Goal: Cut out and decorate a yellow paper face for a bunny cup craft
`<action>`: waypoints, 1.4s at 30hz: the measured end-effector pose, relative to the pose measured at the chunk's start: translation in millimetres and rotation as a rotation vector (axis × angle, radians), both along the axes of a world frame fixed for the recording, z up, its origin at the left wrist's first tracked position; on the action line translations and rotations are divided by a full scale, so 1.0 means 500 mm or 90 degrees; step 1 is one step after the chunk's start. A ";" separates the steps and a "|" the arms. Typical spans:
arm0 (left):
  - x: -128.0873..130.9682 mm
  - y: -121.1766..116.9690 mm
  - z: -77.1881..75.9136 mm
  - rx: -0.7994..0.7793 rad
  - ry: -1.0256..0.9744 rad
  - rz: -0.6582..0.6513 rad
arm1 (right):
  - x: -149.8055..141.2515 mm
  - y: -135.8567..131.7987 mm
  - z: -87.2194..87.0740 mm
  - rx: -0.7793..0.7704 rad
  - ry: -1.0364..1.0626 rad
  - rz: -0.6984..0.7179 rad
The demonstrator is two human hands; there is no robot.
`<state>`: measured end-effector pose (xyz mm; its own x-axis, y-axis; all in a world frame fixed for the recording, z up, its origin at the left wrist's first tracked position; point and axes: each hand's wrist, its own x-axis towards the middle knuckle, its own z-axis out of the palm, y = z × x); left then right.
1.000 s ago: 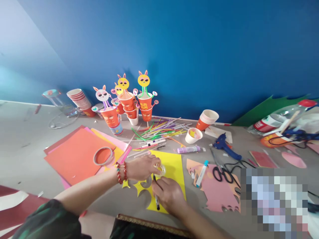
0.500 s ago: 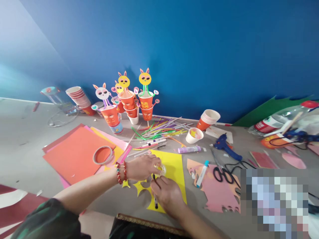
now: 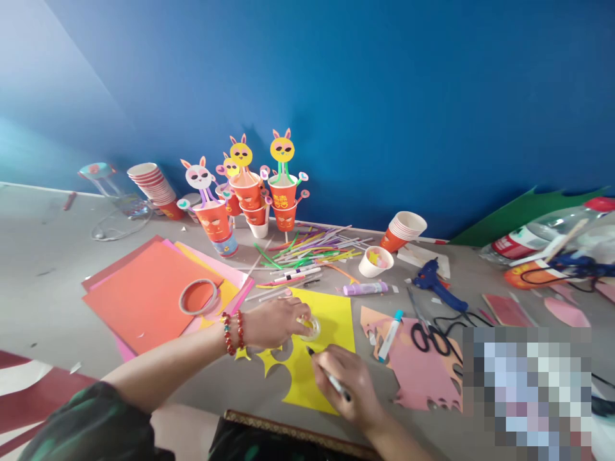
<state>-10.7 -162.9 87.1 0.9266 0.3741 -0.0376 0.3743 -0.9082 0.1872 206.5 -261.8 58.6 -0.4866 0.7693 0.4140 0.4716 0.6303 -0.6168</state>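
My left hand (image 3: 278,318), with red bead bracelets at the wrist, closes its fingers on a small clear ring (image 3: 312,329). The ring lies flat on a sheet of yellow paper (image 3: 335,310) whose left edge has round cutouts. Just below it, my right hand (image 3: 346,379) grips a marker pen (image 3: 335,383) with a white barrel and black ends. Its dark tip points up and left, close to the paper under the ring; whether it touches cannot be made out.
Coloured paper sheets (image 3: 139,288) with a tape roll (image 3: 181,301) lie left. Rabbit-faced paper cups (image 3: 214,221) stand behind, near pipe cleaners (image 3: 312,248). Rightward are pink scraps (image 3: 423,378), scissors (image 3: 431,339), a glue gun (image 3: 439,285), a glue stick (image 3: 365,289) and a cup of cutouts (image 3: 376,262).
My right hand has moved right and down, away from the ring's edge, and the marker has tilted from near upright to a slant. My left hand holds its place on the ring.
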 end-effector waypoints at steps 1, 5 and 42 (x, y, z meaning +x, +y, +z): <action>0.000 -0.003 0.000 0.002 0.003 0.002 | 0.011 0.002 0.001 -0.025 0.046 -0.023; -0.001 -0.026 -0.004 0.013 0.020 0.039 | 0.057 0.032 0.021 -0.157 0.189 -0.157; 0.000 -0.093 -0.029 0.017 0.186 0.175 | -0.119 0.287 0.041 -0.276 -0.199 0.215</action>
